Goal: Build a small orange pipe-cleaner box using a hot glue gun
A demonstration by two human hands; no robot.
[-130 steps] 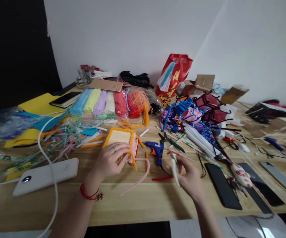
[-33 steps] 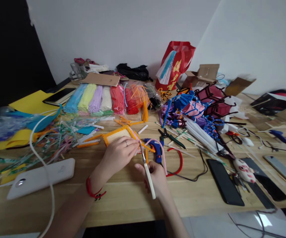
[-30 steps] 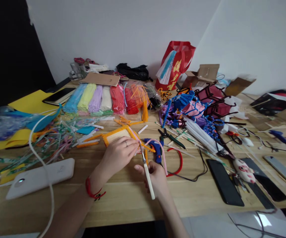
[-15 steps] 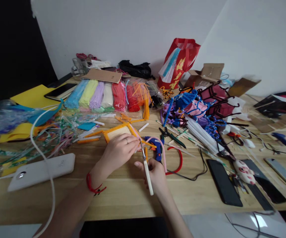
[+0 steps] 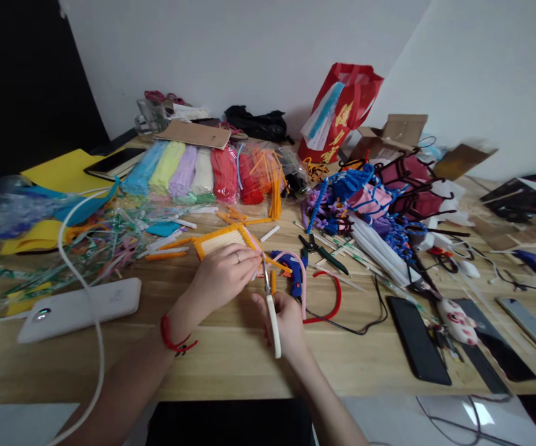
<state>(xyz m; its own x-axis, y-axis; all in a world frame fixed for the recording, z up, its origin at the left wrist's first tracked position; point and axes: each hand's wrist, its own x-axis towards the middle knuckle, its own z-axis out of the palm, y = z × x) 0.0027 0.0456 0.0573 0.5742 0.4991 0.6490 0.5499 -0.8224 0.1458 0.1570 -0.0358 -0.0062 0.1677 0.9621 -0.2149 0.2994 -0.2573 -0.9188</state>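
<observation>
My left hand (image 5: 225, 275), with a ring and a red cord bracelet, is closed over the near right part of a pale slatted panel (image 5: 221, 243) edged with orange pipe cleaner. A pale pink pipe cleaner strip lies along that panel's right edge. In my right hand (image 5: 289, 322) is a pair of scissors (image 5: 274, 325) with white handles. Their blades point away from me and reach the left fingertips and the panel's right corner; what lies between them is too small to tell. A blue glue gun (image 5: 297, 279) lies just right of the blades, partly behind a pink pipe cleaner (image 5: 303, 291).
Right of the hands lie a red pipe cleaner (image 5: 338, 297), green-handled pliers (image 5: 330, 257) and a black phone (image 5: 416, 341). A white power bank (image 5: 82, 310) with a cable is at left. Bagged pipe cleaners (image 5: 181, 170) and a red bag (image 5: 337, 118) stand behind.
The scissors and my right hand have shifted slightly left, and the handles have turned a little. My left hand stays on the panel. The whole view has moved slightly.
</observation>
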